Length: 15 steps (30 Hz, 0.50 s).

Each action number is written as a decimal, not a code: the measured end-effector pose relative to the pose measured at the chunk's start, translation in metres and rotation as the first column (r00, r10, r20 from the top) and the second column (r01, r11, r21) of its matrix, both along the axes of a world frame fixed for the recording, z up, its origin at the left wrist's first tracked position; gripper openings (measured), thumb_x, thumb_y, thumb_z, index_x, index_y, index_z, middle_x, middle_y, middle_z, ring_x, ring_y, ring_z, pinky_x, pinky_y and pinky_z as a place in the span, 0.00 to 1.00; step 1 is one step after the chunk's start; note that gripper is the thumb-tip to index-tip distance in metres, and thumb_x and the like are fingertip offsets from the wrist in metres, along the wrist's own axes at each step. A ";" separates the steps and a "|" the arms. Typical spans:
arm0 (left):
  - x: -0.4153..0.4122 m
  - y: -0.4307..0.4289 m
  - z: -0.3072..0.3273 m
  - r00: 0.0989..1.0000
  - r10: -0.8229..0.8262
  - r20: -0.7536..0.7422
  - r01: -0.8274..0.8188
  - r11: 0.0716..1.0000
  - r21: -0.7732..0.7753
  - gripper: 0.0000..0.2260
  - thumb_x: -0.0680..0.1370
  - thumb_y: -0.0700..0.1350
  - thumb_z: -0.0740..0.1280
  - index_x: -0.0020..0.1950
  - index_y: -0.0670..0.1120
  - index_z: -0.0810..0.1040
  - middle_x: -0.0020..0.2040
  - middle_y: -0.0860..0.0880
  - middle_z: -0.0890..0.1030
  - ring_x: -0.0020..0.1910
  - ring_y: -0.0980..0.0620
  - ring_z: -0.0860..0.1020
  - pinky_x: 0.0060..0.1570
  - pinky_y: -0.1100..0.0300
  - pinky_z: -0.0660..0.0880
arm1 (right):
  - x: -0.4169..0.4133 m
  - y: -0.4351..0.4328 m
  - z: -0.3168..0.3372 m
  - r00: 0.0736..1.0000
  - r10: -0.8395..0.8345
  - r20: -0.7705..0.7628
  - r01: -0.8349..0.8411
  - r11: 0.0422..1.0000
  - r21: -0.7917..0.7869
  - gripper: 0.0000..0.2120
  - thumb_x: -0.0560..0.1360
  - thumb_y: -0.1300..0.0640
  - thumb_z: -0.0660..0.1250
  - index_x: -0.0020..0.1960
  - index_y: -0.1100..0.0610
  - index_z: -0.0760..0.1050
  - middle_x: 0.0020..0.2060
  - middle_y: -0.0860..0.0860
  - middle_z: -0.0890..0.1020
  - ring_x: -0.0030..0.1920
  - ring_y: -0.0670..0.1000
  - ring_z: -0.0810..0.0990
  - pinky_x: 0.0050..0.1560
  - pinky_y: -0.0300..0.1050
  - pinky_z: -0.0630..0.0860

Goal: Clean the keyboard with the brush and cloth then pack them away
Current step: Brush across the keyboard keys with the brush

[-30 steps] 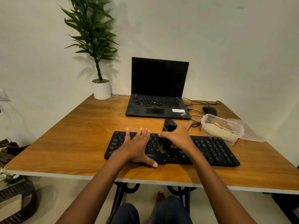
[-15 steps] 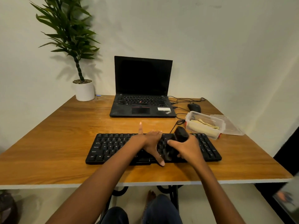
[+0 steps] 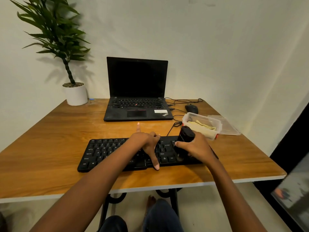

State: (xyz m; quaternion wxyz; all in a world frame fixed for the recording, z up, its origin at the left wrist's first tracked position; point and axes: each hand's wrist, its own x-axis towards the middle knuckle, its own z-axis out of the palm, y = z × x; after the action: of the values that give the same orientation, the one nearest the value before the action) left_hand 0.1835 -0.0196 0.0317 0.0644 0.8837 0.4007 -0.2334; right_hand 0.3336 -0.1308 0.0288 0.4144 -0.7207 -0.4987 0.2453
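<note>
On the wooden table [image 3: 50, 148], the biggest thing I see is the potted plant [image 3: 55, 36], in the far-left corner by the wall. Next is the black laptop [image 3: 137, 91] at far middle, lid up, screen dark. The black keyboard [image 3: 107, 153] lies near the front edge with its long side parallel to it, well apart from the laptop.

Both forearms reach in from the bottom of my feed. The left grip [image 3: 145, 143] rests on the keyboard's middle and holds nothing. It is spread: thumb stretched to the front edge, index finger straight and pointing past the rear edge, other fingers bent onto the keys. The right grip [image 3: 197, 148] is over the keyboard's right part, fingers and thumb curled around the brush [image 3: 185, 135].

An open clear plastic container [image 3: 203, 116] sits just behind the keyboard's right end, with its lid [image 3: 229, 126] flat just beside it on the right. The brush is a stubby black handle, roughly upright, lower end down on the keys. I can barely make out bristles under the hand.

A yellowish cloth [image 3: 203, 126] lies folded inside the container. A black mouse [image 3: 191, 108] sits behind the container, right of the laptop. A thin black cable [image 3: 172, 128] runs from the keyboard's rear edge toward the laptop's right side.
</note>
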 end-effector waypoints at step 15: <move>-0.003 -0.001 0.001 1.000 -0.014 -0.018 0.015 1.000 0.022 0.57 0.64 0.67 0.71 0.76 0.49 0.35 0.78 0.47 0.46 0.76 0.42 0.48 0.63 0.32 0.30 | 0.012 0.019 0.005 0.998 -0.006 -0.055 0.005 1.000 -0.020 0.18 0.69 0.57 0.72 0.56 0.57 0.71 0.42 0.49 0.78 0.39 0.47 0.78 0.32 0.35 0.75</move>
State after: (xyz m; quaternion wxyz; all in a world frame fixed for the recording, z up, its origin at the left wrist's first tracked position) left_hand 0.1802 -0.0203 0.0326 0.0492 0.8851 0.3974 -0.2373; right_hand 0.3458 -0.1114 0.0340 0.4215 -0.7190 -0.4827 0.2690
